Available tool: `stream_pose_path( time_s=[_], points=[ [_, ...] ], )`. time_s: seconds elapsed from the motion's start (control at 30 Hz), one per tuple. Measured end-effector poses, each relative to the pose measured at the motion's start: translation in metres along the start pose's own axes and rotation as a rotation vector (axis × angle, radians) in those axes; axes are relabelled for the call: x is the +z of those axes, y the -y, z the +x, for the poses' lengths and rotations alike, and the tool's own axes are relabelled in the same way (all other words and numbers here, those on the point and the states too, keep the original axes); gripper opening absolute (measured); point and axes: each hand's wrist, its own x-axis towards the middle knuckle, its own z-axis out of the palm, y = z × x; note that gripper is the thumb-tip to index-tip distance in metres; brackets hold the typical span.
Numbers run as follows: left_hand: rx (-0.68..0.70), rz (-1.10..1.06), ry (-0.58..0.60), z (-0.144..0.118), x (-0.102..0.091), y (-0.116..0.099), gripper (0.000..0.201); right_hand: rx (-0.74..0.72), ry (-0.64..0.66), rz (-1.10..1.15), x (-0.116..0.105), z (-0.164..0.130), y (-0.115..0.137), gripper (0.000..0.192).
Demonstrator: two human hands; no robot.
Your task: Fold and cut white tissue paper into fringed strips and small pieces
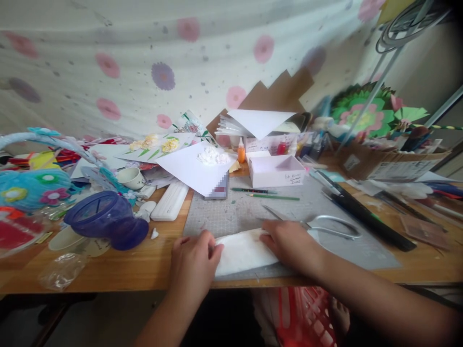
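Note:
A folded strip of soft white tissue (243,251) lies at the front edge of the grey cutting mat (217,212). My left hand (197,260) grips its left end, thumb and fingers closed together. At the other end my right hand (294,245) is closed on the strip's right side, its fingertips partly hidden. Just beyond my right hand rests a pair of scissors (334,225) with silver handles; the blades point left, partly covered by the hand. Two pencils (275,196) lie farther back on the mat.
A white box (277,171) and an orange bottle (241,152) stand behind the mat. On the left are a purple pot (108,219) and a blue basket (32,188). A long black tool (369,217) lies right. Below the table edge is a red plastic stool (304,313).

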Motion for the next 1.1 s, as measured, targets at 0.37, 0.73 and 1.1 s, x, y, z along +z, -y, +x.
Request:
stream_pose_path(
  time_s=[0.37, 0.73, 1.1],
  points=[
    [0.575, -0.052, 0.084, -0.018, -0.006, -0.041, 0.027, 0.004, 0.029, -0.026, 0.005, 0.007, -0.003, 0.022],
    [0.539, 0.203, 0.196, -0.038, 0.002, -0.04, 0.084, -0.056, -0.2, -0.007, 0.005, -0.017, 0.001, 0.031],
    [0.527, 0.127, 0.199, -0.039, 0.008, -0.034, 0.089, -0.462, -0.272, -0.022, 0.054, -0.064, 0.014, 0.078]
  ],
)
